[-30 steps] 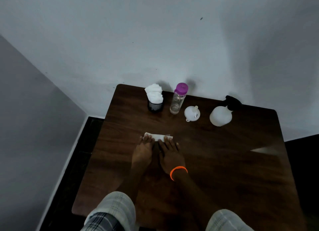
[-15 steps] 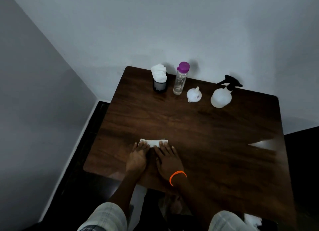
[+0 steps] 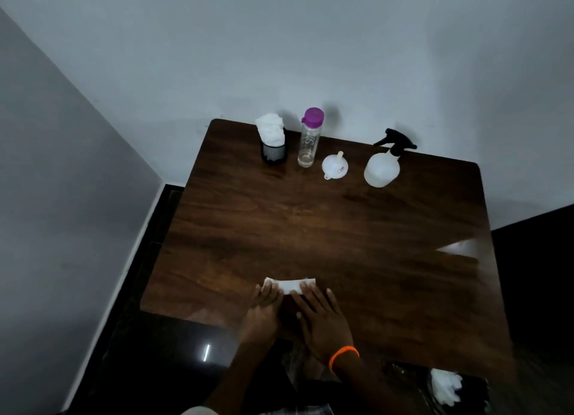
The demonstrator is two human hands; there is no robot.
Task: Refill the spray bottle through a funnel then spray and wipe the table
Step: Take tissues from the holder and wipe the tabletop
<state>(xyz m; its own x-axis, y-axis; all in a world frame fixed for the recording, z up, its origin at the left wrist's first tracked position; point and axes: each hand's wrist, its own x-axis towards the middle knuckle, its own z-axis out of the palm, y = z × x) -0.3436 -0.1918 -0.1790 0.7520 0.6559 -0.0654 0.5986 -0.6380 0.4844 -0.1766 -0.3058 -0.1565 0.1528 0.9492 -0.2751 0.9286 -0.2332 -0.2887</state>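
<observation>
A folded white tissue (image 3: 290,284) lies flat on the dark wooden table (image 3: 341,234) near its front edge. My left hand (image 3: 264,309) and my right hand (image 3: 323,318), with an orange band on the wrist, press on it side by side with straight fingers. At the back of the table stand a white spray bottle (image 3: 382,166) with a black trigger head, a white funnel (image 3: 334,165) resting mouth down, and a clear water bottle (image 3: 310,138) with a purple cap.
A black mesh holder (image 3: 273,152) stuffed with white tissues stands at the back left. White walls close in behind and to the left. A bin with crumpled tissues (image 3: 444,386) sits on the dark floor under the table's front right.
Both hands have drawn the tissue back along the table toward its front edge. The camera view has pulled back and tilted, so more of the table shows.
</observation>
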